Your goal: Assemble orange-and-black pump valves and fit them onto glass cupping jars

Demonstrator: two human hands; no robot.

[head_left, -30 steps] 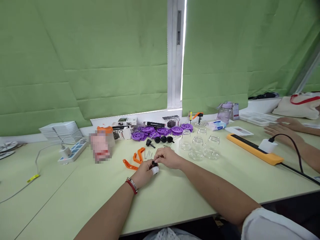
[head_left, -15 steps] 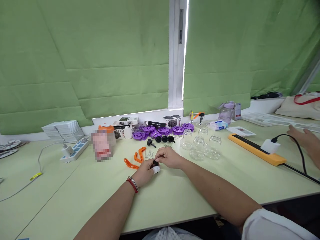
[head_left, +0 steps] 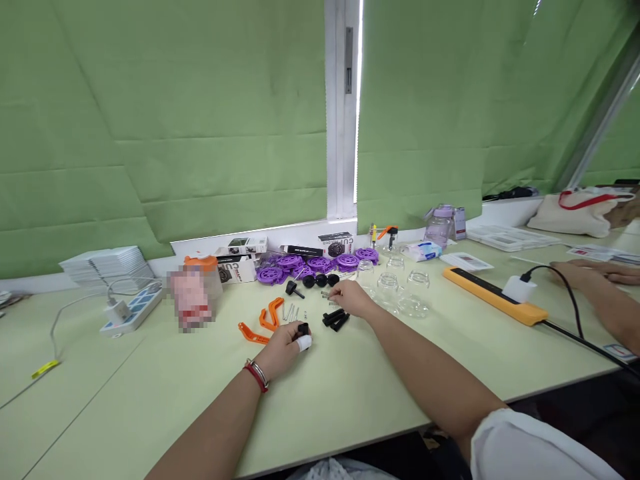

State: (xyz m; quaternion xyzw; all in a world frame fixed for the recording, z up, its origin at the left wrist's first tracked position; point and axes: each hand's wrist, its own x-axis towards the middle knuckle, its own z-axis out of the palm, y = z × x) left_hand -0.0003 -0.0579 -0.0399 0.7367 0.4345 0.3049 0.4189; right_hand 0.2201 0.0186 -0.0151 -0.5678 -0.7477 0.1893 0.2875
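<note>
My left hand [head_left: 284,345], with a white wrap on its thumb, is closed around a small black tube-like part [head_left: 303,329] whose top end sticks up. Further right, my right hand [head_left: 350,298] is at the small metal springs [head_left: 325,295], fingertips pinched together on one of them. Below it lie several black oblong parts [head_left: 336,319]. Orange handles [head_left: 271,313] and thin metal pins [head_left: 291,312] rest beyond my left hand. A black knob with a shaft [head_left: 294,289] and round black knobs [head_left: 321,281] sit behind them.
Clear glass jars [head_left: 388,288] stand to the right of my right hand. Purple wheel-shaped parts [head_left: 319,266] and boxes [head_left: 235,268] line the back. A yellow power strip [head_left: 493,295] with a cable lies right; another person's hands [head_left: 583,277] are beyond it.
My right hand has left my left hand and moved right to the springs, exposing the black oblong parts. My left hand still holds the black part. The view has turned slightly right.
</note>
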